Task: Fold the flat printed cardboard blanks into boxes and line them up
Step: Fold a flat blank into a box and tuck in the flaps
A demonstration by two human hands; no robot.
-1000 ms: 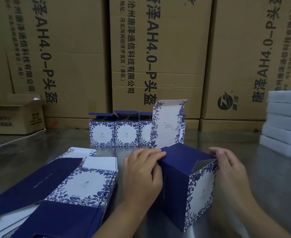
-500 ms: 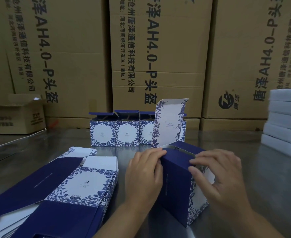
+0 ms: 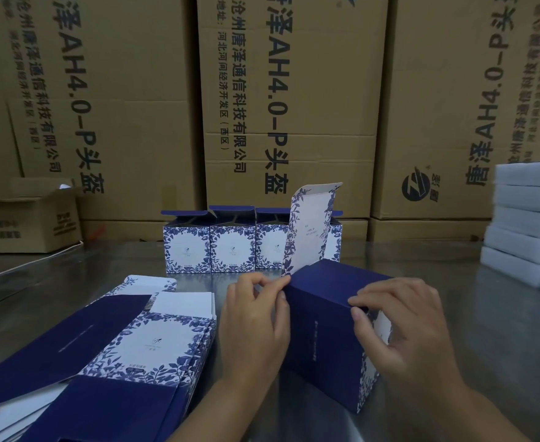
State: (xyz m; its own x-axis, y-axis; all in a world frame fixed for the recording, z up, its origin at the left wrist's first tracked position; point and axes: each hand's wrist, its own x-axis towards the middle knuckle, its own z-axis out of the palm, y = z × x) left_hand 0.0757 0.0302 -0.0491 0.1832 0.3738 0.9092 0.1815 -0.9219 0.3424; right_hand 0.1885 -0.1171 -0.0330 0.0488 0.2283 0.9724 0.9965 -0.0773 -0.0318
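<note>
Your left hand (image 3: 255,320) and right hand (image 3: 402,323) each pinch a top edge of the half-folded box (image 3: 322,339), near centre on the desk (image 3: 485,333). Folded boxes (image 3: 230,247) stand lined up behind it. Flat blanks (image 3: 153,339) wait near left.

Large brown cartons (image 3: 287,100) stand stacked behind a steel table (image 3: 485,314).

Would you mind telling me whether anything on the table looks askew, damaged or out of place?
Nothing looks damaged or spilled. The folded boxes at the back stand in a straight row. The stack of flat blanks is slightly fanned. The box being folded has its long flap upright, simply unfinished.
</note>
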